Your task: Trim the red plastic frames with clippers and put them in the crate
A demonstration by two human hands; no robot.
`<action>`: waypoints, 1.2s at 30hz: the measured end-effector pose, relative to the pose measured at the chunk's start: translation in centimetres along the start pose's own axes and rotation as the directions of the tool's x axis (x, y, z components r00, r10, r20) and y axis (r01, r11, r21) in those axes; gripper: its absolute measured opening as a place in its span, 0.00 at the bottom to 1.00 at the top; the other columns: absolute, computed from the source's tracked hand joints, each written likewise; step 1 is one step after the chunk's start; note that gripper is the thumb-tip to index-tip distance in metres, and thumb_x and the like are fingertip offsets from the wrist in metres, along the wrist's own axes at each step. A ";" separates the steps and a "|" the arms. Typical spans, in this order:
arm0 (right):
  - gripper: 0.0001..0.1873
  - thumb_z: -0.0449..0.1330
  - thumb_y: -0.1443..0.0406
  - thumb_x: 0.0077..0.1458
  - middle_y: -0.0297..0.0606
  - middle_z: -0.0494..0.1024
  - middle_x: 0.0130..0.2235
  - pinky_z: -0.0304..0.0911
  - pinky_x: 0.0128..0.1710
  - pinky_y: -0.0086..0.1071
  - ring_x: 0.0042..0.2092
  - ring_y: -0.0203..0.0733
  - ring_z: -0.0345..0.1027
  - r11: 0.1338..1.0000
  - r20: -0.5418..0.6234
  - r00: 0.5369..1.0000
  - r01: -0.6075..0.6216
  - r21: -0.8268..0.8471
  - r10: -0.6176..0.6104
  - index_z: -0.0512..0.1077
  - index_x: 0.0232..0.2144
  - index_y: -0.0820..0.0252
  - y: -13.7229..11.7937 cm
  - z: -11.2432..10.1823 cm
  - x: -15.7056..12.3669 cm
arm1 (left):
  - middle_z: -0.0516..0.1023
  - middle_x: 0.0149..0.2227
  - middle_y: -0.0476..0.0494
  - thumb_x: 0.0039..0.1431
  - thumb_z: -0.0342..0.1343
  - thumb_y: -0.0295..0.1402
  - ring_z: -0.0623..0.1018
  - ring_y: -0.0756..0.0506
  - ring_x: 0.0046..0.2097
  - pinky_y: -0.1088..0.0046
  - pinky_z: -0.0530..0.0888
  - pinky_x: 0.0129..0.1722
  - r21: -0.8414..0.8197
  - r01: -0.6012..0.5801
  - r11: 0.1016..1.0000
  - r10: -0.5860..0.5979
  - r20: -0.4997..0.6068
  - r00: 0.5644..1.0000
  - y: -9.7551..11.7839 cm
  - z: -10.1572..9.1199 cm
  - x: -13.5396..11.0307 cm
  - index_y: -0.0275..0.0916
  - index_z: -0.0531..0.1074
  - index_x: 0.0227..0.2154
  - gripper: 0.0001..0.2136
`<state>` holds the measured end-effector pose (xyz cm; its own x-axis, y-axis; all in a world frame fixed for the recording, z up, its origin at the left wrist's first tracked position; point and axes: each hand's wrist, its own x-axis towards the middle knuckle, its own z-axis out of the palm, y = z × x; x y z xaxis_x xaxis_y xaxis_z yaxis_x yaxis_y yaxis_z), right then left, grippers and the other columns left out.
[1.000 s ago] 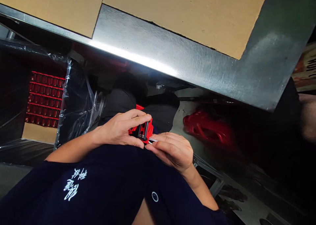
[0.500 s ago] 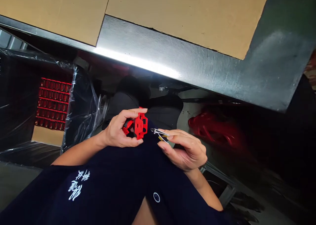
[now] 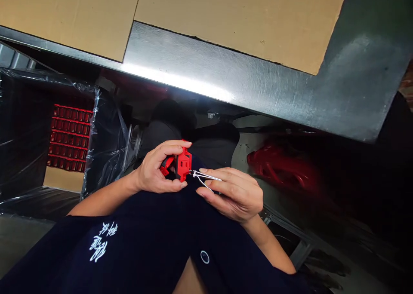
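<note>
My left hand (image 3: pixel 158 167) is closed around a red plastic part (image 3: pixel 183 165) with small rectangular openings, its flat face turned to the right. More red and black pieces show between the fingers and palm, partly hidden. Between the thumb and fingers of my right hand (image 3: pixel 237 193) is a small silver nail clipper (image 3: pixel 203 176), its lever spread from its body. The clipper's jaws point left and meet the lower right edge of the red part. Whether they bite on anything is too small to tell.
A metal table (image 3: pixel 180 53) with cardboard sheets (image 3: pixel 241 19) on top runs across the front. To the left, a box lined with clear plastic (image 3: pixel 109 130) holds rows of red parts (image 3: pixel 69 137) above cardboard. A red bag-like bundle (image 3: pixel 279 165) lies below the table on the right.
My right hand has moved left, bringing the clipper from a gap away up to the red part's edge. The red part has turned slightly in my left hand.
</note>
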<state>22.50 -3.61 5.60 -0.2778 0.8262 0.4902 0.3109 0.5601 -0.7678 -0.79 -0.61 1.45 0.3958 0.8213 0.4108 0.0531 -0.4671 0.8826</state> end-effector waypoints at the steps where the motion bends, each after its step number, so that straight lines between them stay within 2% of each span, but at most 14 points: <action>1: 0.07 0.72 0.67 0.56 0.44 0.87 0.36 0.78 0.31 0.32 0.34 0.45 0.84 1.000 0.015 1.000 0.000 0.001 0.000 0.77 0.35 0.60 0.0 -0.1 0.0 | 0.77 0.57 0.27 0.48 0.73 0.36 0.80 0.37 0.57 0.56 0.80 0.55 0.036 -0.012 0.999 0.012 0.006 1.000 0.1 0.0 0.1 0.37 0.65 0.61 0.38; 5: 0.06 0.72 0.66 0.56 0.44 0.87 0.37 0.78 0.32 0.34 0.35 0.45 0.83 1.000 0.088 0.996 0.004 -0.014 -0.003 0.79 0.36 0.59 0.0 -0.2 0.2 | 0.77 0.56 0.29 0.51 0.70 0.37 0.80 0.37 0.56 0.57 0.82 0.51 0.116 -0.046 0.992 0.038 0.070 0.997 0.5 0.0 0.5 0.39 0.64 0.64 0.37; 12: 0.05 0.71 0.64 0.58 0.42 0.86 0.36 0.78 0.31 0.33 0.34 0.43 0.82 1.000 0.132 0.991 -0.018 -0.019 0.020 0.80 0.35 0.58 -0.1 -0.1 0.1 | 0.75 0.55 0.29 0.54 0.68 0.38 0.80 0.38 0.55 0.60 0.84 0.47 0.118 -0.065 0.991 0.048 0.144 0.988 0.7 0.1 0.5 0.39 0.62 0.67 0.38; 19: 0.05 0.70 0.64 0.59 0.43 0.86 0.35 0.76 0.30 0.32 0.33 0.42 0.81 1.000 0.127 0.992 -0.011 -0.008 0.012 0.79 0.35 0.59 -0.1 0.1 0.1 | 0.74 0.53 0.26 0.57 0.67 0.39 0.79 0.39 0.54 0.63 0.83 0.47 0.109 -0.097 0.989 0.079 0.155 0.985 0.6 0.0 0.5 0.32 0.64 0.64 0.35; 28: 0.05 0.71 0.65 0.57 0.43 0.86 0.37 0.76 0.30 0.33 0.33 0.42 0.81 0.999 0.142 0.990 -0.003 -0.050 0.011 0.79 0.35 0.59 -0.2 0.0 -0.1 | 0.75 0.54 0.29 0.56 0.68 0.38 0.80 0.38 0.54 0.61 0.83 0.47 0.098 -0.069 0.993 0.051 0.170 0.984 0.6 0.0 0.5 0.39 0.61 0.67 0.38; 33: 0.04 0.71 0.65 0.57 0.41 0.86 0.37 0.76 0.30 0.33 0.33 0.41 0.81 0.998 0.156 0.987 -0.012 -0.058 0.021 0.80 0.36 0.57 -0.3 0.0 -0.2 | 0.75 0.55 0.30 0.54 0.69 0.36 0.80 0.38 0.54 0.62 0.83 0.47 0.075 -0.049 0.996 0.033 0.193 0.981 0.4 -0.1 0.3 0.40 0.61 0.67 0.39; 36: 0.04 0.71 0.66 0.57 0.41 0.86 0.36 0.76 0.30 0.33 0.33 0.41 0.81 0.999 0.171 0.985 -0.014 -0.050 0.022 0.80 0.35 0.58 -0.2 0.0 -0.2 | 0.74 0.55 0.30 0.55 0.69 0.39 0.80 0.38 0.54 0.63 0.83 0.47 0.074 -0.030 0.997 0.013 0.225 0.974 0.3 -0.2 0.1 0.40 0.61 0.67 0.38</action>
<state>22.50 -3.93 5.70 -0.4219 0.8158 0.3955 0.3595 0.5510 -0.7531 -0.92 -0.57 1.82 0.5927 0.7204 0.3603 0.1088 -0.5148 0.8504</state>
